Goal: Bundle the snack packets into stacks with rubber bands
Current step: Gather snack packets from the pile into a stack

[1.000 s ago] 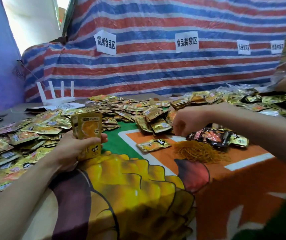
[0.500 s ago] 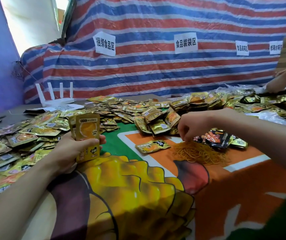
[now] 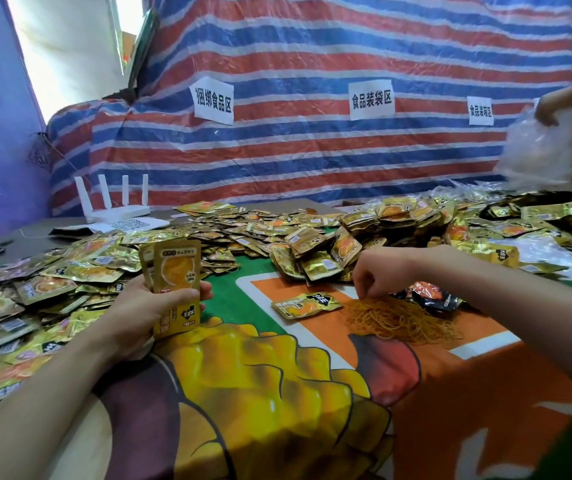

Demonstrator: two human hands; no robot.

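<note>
The left hand (image 3: 146,313) grips a stack of packets (image 3: 175,271) upright above the desk (image 3: 260,393), thumb curled across the glossy front and fingers wrapped round the back; the packets are flat gold foil pouches with an orange picture and rounded top corners, their edges roughly squared together. The right hand (image 3: 378,271) reaches down with its fingers (image 3: 369,292) bunched and curled, tips at the near edge of the rubber bands (image 3: 402,318), a loose, wiry tangle of thin yellow-orange loops; the tips seem to pinch at the top strands, but whether a band is caught cannot be told. Just left of the tangle lies a single packet (image 3: 307,304), flat on the cloth, and a dark crinkled wrapper (image 3: 433,297) touches its far side. Loose packets (image 3: 35,289) are heaped in shiny, overlapping drifts across the left and back of the desk, which is covered by a smooth printed cloth in green, orange and yellow. Behind stand a white router (image 3: 115,206) with four stiff antennas and a creased striped tarp (image 3: 312,161) bearing paper signs (image 3: 213,100). At far right another person's hand (image 3: 551,105) holds a clear plastic bag (image 3: 540,154)
</note>
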